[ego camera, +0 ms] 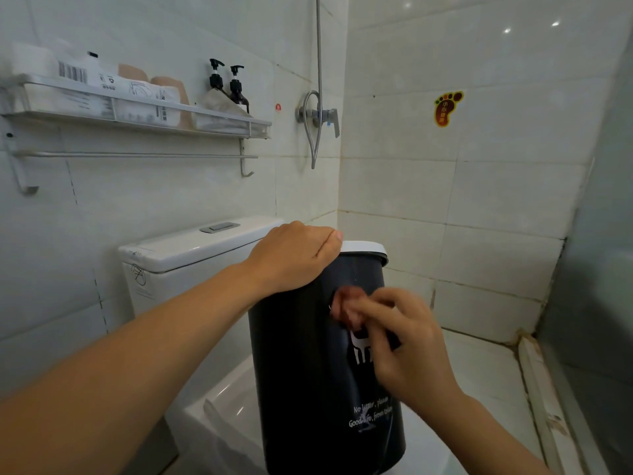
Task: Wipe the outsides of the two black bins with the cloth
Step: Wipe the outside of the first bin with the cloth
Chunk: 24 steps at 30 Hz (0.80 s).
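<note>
My left hand [294, 257] rests flat on the black bin [308, 354] rim at 12 o'clock. My right hand [407, 344] grip pinches the reddish cloth [347, 308] against its side, cloth at 10 o'clock of the fingers.

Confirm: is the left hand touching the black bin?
Touching. The head view shows the left hand resting on the top rim of the black bin, its fingers draped over the edge, with no gap visible.
</note>
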{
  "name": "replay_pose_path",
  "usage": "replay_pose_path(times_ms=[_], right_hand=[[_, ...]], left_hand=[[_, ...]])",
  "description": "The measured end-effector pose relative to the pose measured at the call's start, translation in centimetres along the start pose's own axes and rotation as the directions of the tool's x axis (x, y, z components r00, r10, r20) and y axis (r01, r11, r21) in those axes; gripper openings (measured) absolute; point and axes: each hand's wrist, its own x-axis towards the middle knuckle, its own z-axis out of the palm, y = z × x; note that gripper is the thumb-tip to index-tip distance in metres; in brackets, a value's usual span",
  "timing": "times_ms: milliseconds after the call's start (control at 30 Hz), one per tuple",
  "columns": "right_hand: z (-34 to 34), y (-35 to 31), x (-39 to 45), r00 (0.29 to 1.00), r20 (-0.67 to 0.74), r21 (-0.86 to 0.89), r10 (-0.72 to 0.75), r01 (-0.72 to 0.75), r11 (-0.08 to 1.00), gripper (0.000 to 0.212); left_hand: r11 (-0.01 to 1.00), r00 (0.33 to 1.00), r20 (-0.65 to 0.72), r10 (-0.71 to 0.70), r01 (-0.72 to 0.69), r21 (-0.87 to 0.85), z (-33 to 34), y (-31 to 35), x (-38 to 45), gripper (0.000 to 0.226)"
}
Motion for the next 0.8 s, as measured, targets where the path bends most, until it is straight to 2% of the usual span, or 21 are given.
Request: replay_pose_path(times_ms=[100, 167, 267, 367, 433, 533, 600, 700, 733, 800], right_hand=[[0.2, 0.5, 1.8, 0.976, -0.093, 0.064, 0.195, -0.190, 0.980, 0.035], [0.5, 0.2, 2.4, 0.968, -0.090, 0.078, 0.235, -0.228, 0.970, 0.033], [1.0, -1.2, 2.5, 0.989, -0.079, 0.001, 0.122, -0.122, 0.992, 0.033], [1.3, -2.1, 2.7, 0.999, 0.017, -0.061, -0.030, 0.031, 0.998, 0.032], [1.1, -1.6, 3.0, 1.000, 0.003, -0.032, 0.020, -0.020, 0.999, 0.031], [0.8, -0.8, 3.5, 0.970, -0.050, 0.065, 0.239, -0.235, 0.970, 0.031], [1.2, -1.7, 3.5, 0.974, -0.064, 0.062, 0.217, -0.213, 0.975, 0.031], [1.7, -2.9, 3.1, 0.999, 0.002, 0.040, 0.051, -0.051, 0.998, 0.032], [1.7, -2.5, 3.2, 0.999, 0.012, 0.047, 0.041, -0.042, 0.998, 0.032], [1.2, -0.9, 3.4, 0.992, -0.017, 0.088, 0.128, -0.126, 0.988, 0.033]], left_hand=[[1.000, 0.999, 0.048, -0.005, 0.007, -0.029, -0.4, 0.6, 0.2, 0.043], [0.997, 0.996, 0.086, -0.022, 0.029, -0.078, -0.8, 0.7, 0.2, 0.041], [0.992, 0.992, 0.122, -0.044, 0.058, -0.114, -1.0, 1.0, 0.3, 0.041], [0.992, 0.990, 0.135, -0.032, 0.048, -0.120, -1.1, 1.1, 0.2, 0.042], [0.990, 0.990, 0.135, -0.041, 0.059, -0.129, -1.2, 0.9, 0.2, 0.041], [0.988, 0.988, 0.140, -0.058, 0.077, -0.136, -1.2, 0.5, 0.3, 0.040], [0.991, 0.989, 0.140, -0.053, 0.069, -0.112, -1.1, 0.6, 0.4, 0.040], [0.997, 0.991, 0.129, -0.025, 0.034, -0.067, -0.9, 0.7, 0.5, 0.040], [0.998, 0.993, 0.119, -0.015, 0.022, -0.058, -0.8, 0.6, 0.5, 0.040], [0.998, 0.996, 0.092, -0.009, 0.014, -0.060, -0.8, 0.2, 0.3, 0.040]])
